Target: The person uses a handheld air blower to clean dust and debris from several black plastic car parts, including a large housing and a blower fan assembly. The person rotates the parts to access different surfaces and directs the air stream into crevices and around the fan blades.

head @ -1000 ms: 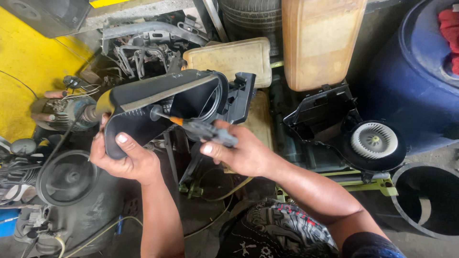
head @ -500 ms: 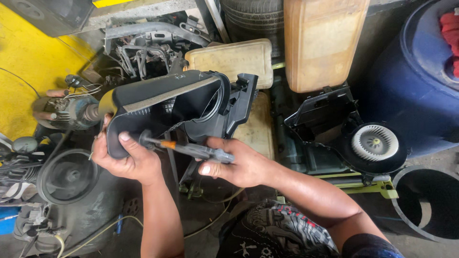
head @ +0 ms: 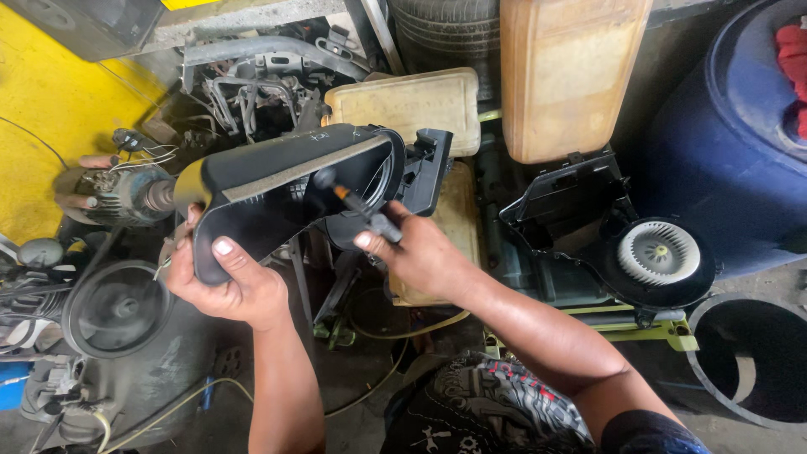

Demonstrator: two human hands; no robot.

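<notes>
Left hand fingers wrapped round the black curved plastic duct housing, held above the yellowed flat canister; right hand clamps an orange-shafted screwdriver, tip inside—probably working a screw; next needs steady seating.

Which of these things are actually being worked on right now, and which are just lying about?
In hand:
- black plastic housing, held by the left hand
- screwdriver, held by the right hand, tip inside the housing

Lying about:
- blower fan unit
- tan jerrycans
- blue drum
- tyre
- pulley
</notes>
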